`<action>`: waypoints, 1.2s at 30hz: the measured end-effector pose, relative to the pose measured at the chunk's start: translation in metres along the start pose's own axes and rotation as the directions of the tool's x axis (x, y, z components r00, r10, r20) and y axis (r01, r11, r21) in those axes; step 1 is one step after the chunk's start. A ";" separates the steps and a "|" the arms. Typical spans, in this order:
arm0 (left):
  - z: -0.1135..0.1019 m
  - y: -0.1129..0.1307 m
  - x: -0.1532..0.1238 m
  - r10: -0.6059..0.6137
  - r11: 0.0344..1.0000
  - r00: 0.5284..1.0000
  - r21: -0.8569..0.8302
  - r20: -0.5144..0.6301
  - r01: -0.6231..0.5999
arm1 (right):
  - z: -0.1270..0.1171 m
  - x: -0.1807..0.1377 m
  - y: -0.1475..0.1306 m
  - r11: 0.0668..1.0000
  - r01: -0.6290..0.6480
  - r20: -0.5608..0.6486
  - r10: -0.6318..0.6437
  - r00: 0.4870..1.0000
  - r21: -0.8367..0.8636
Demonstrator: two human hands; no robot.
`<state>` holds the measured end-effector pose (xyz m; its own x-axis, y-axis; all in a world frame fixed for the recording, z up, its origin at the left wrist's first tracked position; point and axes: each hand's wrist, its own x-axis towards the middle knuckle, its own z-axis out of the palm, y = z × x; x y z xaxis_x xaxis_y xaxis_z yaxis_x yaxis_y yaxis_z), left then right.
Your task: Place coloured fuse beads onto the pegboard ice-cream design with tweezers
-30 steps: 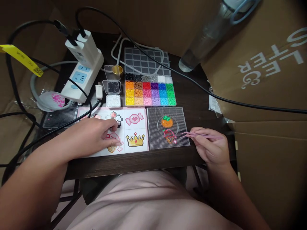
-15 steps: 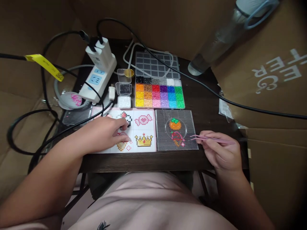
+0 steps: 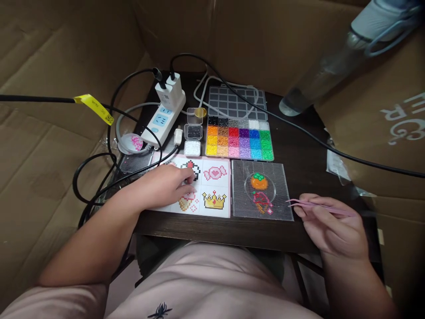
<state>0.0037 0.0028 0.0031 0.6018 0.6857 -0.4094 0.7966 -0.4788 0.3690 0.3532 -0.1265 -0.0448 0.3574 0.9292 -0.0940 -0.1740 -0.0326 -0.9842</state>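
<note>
Pink tweezers (image 3: 327, 207) are pinched in my right hand (image 3: 335, 226), their tips apart and pointing left at the right edge of a clear pegboard (image 3: 239, 206). On that board lie an orange bead fruit (image 3: 259, 181) with a green top and, below it, a pink and red bead outline (image 3: 262, 201) with orange beads. My left hand (image 3: 169, 186) rests on a printed pattern sheet (image 3: 215, 212), fingers apart and holding nothing. Its thumb and index finger lie around the ice-cream and cupcake pictures and partly cover them. A candy and a crown picture show on the sheet's right.
A sorted bead box (image 3: 239, 158) with its lid raised stands behind the boards. Left of it are small bead cases (image 3: 192, 148), a power strip (image 3: 161, 119) and a dish of pink beads (image 3: 126, 144). Black cables cross overhead; a water bottle (image 3: 318, 75) stands at right.
The whole view has shifted, so everything sits further right and slightly lower. Both hands keep nearly the same places over the sheet and beside the pegboard, the tweezers still held.
</note>
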 end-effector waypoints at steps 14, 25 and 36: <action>0.000 0.001 -0.005 0.085 0.985 0.947 -0.114 -0.309 -0.125 | -0.016 0.010 -0.005 0.953 -0.177 0.109 0.155 0.982 0.246; 0.005 -0.002 0.000 0.276 0.944 0.810 -0.011 -0.517 -0.328 | -0.016 0.021 -0.001 0.910 -0.236 0.172 0.187 0.967 0.340; 0.006 -0.006 0.005 0.271 0.951 0.870 -0.025 -0.411 -0.308 | -0.018 0.032 -0.003 0.858 -0.392 0.301 0.297 0.906 0.334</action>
<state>0.0024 0.0054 -0.0059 0.7159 0.6928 0.0870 0.5713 -0.6528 0.4975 0.3813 -0.1034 -0.0471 -0.0038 0.9432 -0.3322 -0.5953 -0.2691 -0.7571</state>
